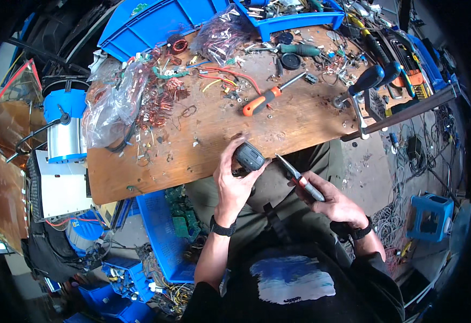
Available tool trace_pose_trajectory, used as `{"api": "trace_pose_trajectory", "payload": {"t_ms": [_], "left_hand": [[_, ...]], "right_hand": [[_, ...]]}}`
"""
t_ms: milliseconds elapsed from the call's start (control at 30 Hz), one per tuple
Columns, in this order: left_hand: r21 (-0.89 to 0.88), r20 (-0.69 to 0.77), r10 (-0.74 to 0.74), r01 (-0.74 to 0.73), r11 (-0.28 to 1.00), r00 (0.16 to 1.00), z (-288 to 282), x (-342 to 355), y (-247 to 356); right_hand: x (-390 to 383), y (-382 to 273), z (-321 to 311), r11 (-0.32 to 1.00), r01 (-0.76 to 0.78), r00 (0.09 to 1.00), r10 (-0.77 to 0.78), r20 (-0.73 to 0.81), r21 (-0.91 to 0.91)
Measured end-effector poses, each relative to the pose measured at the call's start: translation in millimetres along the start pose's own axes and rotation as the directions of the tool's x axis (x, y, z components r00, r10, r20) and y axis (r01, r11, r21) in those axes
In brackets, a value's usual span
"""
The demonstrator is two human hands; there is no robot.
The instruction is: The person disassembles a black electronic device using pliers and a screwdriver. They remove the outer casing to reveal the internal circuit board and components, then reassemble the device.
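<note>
My left hand (231, 188) grips a dark grey, rounded plastic device (250, 156) just over the front edge of the wooden bench (138, 172). My right hand (335, 202) is closed around metal pliers (307, 184) with red and grey grips, their narrow jaws pointing up toward the device a short way from it. Behind them on the bench lies an orange and black screwdriver (265, 100), near loose washers, coloured wires (230, 78) and a pile of copper coils (160, 102).
Blue bins (155, 21) stand at the back. Tools (375, 75) and a dark bar (424, 107) line the right side, above tangled cables. A blue crate (160, 242) of circuit boards sits below the bench at left. A blue and silver cylindrical machine (64, 134) stands left.
</note>
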State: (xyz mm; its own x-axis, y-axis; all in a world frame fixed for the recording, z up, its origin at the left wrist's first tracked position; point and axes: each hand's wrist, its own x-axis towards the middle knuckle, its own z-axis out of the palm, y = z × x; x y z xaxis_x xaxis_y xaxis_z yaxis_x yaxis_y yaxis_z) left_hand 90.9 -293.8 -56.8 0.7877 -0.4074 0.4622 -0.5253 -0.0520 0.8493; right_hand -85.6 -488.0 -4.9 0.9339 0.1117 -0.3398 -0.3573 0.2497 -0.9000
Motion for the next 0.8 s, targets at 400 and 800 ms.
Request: {"api": "trace_pose_trajectory", "payload": {"t_ms": [400, 800], "left_hand": [[0.091, -0.002, 0.028, -0.028, 0.995, 1.0, 6, -6, 1], [0.11, 0.012, 0.116, -0.117, 0.987, 0.993, 4, -3, 2]], "right_hand": [[-8, -14, 0, 0.986, -0.065, 0.966, 0.024, 0.257, 0.154], [-1, -5, 3, 0.845, -0.249, 0.873, -0.016, 0.487, 0.474]]}}
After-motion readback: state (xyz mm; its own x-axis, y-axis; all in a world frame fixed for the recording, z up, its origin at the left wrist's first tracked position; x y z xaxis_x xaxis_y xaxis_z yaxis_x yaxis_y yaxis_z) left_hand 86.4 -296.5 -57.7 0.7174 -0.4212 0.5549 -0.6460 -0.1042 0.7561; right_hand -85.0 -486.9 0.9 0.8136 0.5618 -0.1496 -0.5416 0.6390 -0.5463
